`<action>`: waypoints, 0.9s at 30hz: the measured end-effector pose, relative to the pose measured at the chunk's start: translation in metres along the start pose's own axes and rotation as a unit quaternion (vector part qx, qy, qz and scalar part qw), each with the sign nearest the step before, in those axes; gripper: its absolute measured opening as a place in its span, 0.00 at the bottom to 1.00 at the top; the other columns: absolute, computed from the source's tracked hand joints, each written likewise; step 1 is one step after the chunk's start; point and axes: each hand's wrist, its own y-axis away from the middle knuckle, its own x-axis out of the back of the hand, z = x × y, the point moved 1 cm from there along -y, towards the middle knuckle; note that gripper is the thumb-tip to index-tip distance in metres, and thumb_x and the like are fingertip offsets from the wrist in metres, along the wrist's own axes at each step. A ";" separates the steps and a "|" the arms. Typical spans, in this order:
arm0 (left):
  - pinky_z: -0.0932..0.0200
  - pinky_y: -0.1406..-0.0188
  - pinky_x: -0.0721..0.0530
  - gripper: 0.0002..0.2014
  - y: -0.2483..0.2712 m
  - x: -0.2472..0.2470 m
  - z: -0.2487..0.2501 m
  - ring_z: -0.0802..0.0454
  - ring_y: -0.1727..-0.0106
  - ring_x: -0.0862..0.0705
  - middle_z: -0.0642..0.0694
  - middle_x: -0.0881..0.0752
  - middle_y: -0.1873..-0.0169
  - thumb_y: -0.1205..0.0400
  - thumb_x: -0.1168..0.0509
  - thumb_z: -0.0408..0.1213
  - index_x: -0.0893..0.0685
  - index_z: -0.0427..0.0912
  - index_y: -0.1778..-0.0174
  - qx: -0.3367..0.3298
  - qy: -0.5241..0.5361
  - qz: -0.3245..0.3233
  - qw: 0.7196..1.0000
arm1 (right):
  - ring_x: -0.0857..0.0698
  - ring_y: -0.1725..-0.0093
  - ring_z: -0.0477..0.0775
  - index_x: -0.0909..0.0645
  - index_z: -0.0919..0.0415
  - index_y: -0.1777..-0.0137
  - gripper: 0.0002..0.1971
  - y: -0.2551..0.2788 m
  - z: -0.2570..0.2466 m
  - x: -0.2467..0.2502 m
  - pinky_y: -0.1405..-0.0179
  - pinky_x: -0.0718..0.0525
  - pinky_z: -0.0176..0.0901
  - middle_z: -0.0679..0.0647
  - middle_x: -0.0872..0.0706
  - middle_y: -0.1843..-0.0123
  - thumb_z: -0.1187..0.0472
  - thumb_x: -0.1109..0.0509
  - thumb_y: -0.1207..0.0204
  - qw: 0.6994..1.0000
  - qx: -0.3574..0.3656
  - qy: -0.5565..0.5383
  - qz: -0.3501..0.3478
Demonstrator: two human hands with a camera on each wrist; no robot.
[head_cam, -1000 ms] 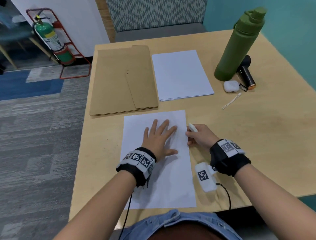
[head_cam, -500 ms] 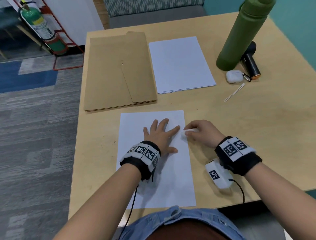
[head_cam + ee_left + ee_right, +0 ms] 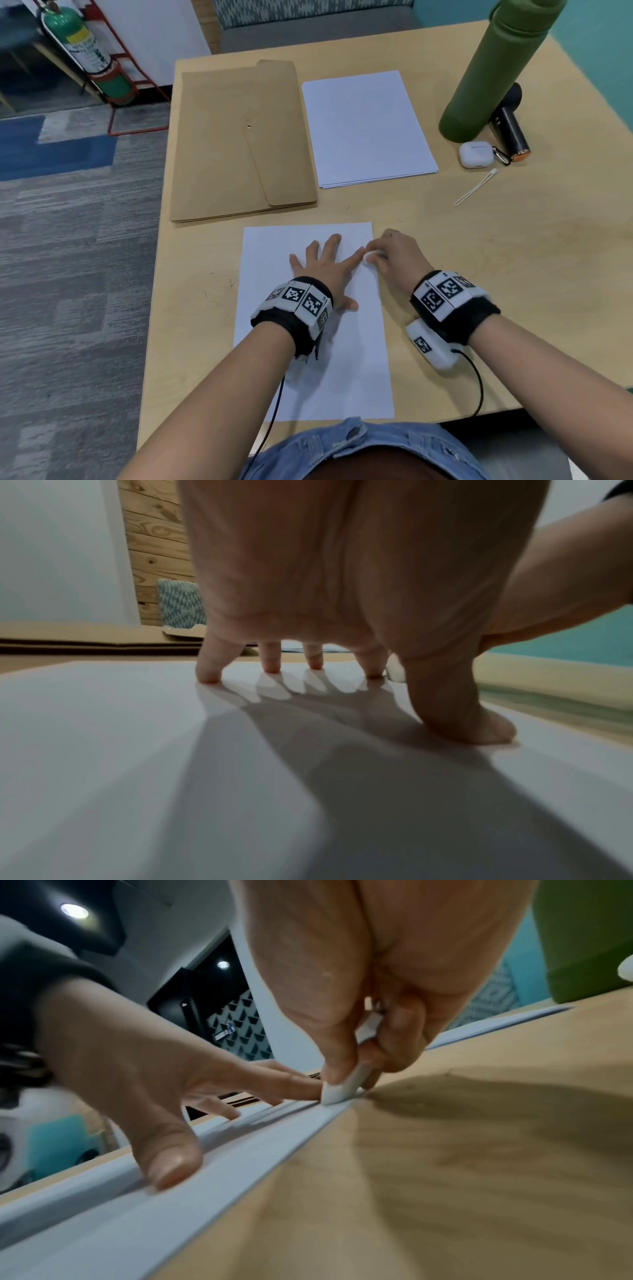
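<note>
A white sheet of paper (image 3: 308,377) lies lengthwise on the wooden table (image 3: 513,274) in front of me. My left hand (image 3: 322,263) presses it flat, fingers spread and straight; the left wrist view shows the fingertips (image 3: 209,677) touching the paper (image 3: 137,750). My right hand (image 3: 394,257) pinches a short white stick-like tool (image 3: 371,254) between thumb and fingers. In the right wrist view the tool's end (image 3: 342,1088) is pressed on the paper's right edge (image 3: 205,1164), just beside the left index fingertip (image 3: 301,1088). Whether the sheet is folded double I cannot tell.
A brown envelope (image 3: 239,144) and a stack of white sheets (image 3: 366,126) lie at the back. At the back right stand a green bottle (image 3: 489,68), a black cylinder (image 3: 510,126), a white earbud case (image 3: 476,155) and a thin white strip (image 3: 474,187). A fire extinguisher (image 3: 92,58) stands on the floor at left.
My right hand has turned the white tool from pointing up to lying low, brought it to the paper's right edge and closer to the left index finger. The left hand stayed pressed on the paper.
</note>
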 end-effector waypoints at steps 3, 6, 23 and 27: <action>0.23 0.28 0.50 0.47 -0.001 0.001 0.000 0.33 0.19 0.59 0.47 0.62 0.18 0.25 0.29 0.54 0.56 0.67 0.20 0.004 -0.003 -0.002 1.000 | 0.28 0.57 0.54 0.16 0.67 0.46 0.11 0.025 0.001 -0.012 0.58 0.36 0.39 0.53 0.31 0.57 0.67 0.38 0.21 0.999 0.039 0.012 -0.018; 0.23 0.28 0.48 0.47 -0.003 0.002 0.001 0.32 0.20 0.58 0.46 0.63 0.19 0.26 0.28 0.53 0.56 0.67 0.20 0.005 -0.009 -0.004 1.000 | 0.25 0.55 0.57 0.16 0.65 0.44 0.12 0.030 0.002 -0.012 0.56 0.36 0.38 0.53 0.31 0.55 0.66 0.38 0.21 0.998 0.052 0.021 -0.040; 0.22 0.30 0.45 0.48 -0.007 -0.002 0.000 0.31 0.21 0.55 0.46 0.60 0.19 0.28 0.27 0.53 0.54 0.68 0.21 0.002 -0.014 0.008 1.000 | 0.24 0.56 0.60 0.15 0.66 0.48 0.11 0.025 -0.008 -0.008 0.58 0.34 0.41 0.52 0.32 0.61 0.69 0.39 0.23 0.999 0.028 0.027 -0.023; 0.22 0.30 0.47 0.49 -0.008 -0.003 -0.001 0.31 0.21 0.56 0.46 0.61 0.19 0.28 0.27 0.53 0.55 0.67 0.21 0.000 -0.012 0.006 1.000 | 0.27 0.56 0.53 0.14 0.66 0.48 0.12 0.029 -0.006 -0.008 0.57 0.34 0.39 0.50 0.32 0.61 0.67 0.39 0.23 0.997 0.035 0.024 -0.063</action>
